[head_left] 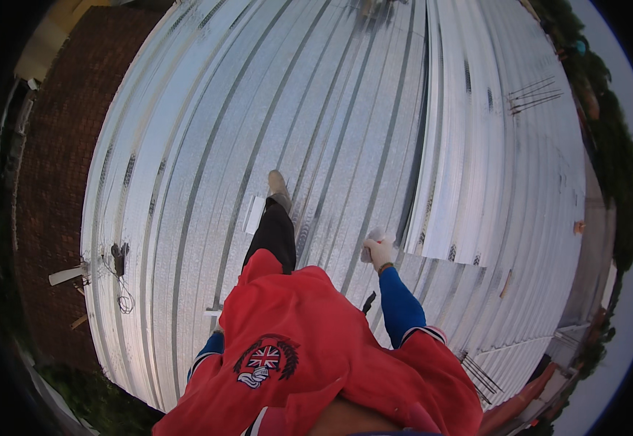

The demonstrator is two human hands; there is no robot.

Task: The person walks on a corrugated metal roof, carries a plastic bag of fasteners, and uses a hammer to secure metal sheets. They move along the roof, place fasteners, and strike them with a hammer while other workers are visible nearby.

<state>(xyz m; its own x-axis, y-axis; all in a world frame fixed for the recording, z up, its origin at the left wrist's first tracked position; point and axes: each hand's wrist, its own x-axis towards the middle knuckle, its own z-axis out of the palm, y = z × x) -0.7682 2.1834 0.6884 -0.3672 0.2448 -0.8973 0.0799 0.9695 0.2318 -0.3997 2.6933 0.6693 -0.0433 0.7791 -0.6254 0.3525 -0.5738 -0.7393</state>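
Note:
My right hand [379, 251], in a pale glove, is closed around what looks like a crumpled clear plastic bag [366, 254]. It hangs over the ribbed metal roofing sheets [331, 218], near a raised sheet edge. What the bag contains is too small to make out. A blue sleeve covers my right forearm. On the left only a bit of blue sleeve [214, 344] shows beside my red shirt; my left hand itself is hidden. One boot [278, 183] stands on the sheets ahead of me, next to a white flat strip [254, 215].
A dark object with a loose cable [120, 258] lies at the left edge. Brown roof tiles [62, 167] run beyond it. Thin rods [534, 96] stick up at the far right, with more rods [482, 378] at the near right. An overlapping sheet [451, 182] forms a step.

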